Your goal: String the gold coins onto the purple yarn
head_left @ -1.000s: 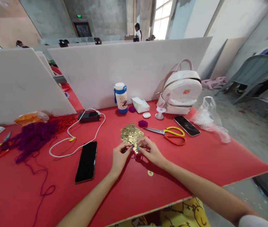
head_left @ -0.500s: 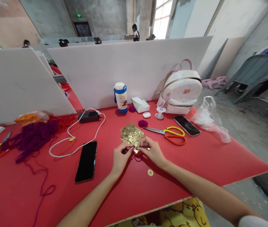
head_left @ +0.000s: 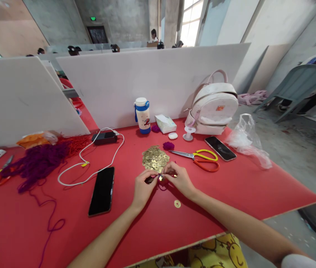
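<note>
My left hand [head_left: 144,187] and my right hand [head_left: 180,180] meet fingertip to fingertip at the middle of the red table [head_left: 202,208]. Both pinch a thin purple cord [head_left: 163,188], whose small loop hangs below the fingers. A shiny gold coin [head_left: 160,178] shows between the fingertips; its hold on the cord is too small to tell. Just beyond my hands lies a pile of gold coins [head_left: 155,158]. One loose coin [head_left: 177,203] with a square hole lies flat nearer to me. A small purple yarn ball [head_left: 168,145] sits behind the pile.
Scissors [head_left: 206,160] and a phone [head_left: 220,148] lie to the right. Another phone [head_left: 101,191], a white cable [head_left: 91,175] and purple yarn [head_left: 39,160] are on the left. A bottle [head_left: 142,115], a spool [head_left: 188,133] and a white backpack [head_left: 213,108] stand behind.
My fingertips have shifted slightly, and the gold coin between them shows at a different angle. A bit of purple cord now shows above my right fingers.
</note>
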A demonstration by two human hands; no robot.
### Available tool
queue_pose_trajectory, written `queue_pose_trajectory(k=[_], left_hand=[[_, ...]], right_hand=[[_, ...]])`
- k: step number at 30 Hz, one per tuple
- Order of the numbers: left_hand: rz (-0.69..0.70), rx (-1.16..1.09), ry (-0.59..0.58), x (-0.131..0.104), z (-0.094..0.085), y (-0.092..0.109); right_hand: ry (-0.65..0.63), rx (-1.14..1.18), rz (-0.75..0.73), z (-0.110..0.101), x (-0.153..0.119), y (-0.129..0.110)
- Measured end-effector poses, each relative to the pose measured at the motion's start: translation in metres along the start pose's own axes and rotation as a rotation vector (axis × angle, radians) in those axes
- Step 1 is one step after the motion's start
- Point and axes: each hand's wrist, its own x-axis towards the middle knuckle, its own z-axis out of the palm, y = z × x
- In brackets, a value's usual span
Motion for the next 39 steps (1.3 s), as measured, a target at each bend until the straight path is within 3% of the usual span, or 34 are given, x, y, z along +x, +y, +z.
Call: queue_pose_trajectory(k=[21, 39], left_hand=[[-0.143, -0.141, -0.013, 0.004, 0.000, -0.010], [-0.086, -0.109, -0.010, 0.005, -0.001, -0.011]], right_hand=[[0.016, -0.084, -0.061, 0.001, 0.000, -0.001], [-0.017, -0.079, -0.011, -0.002, 0.002, -0.008]])
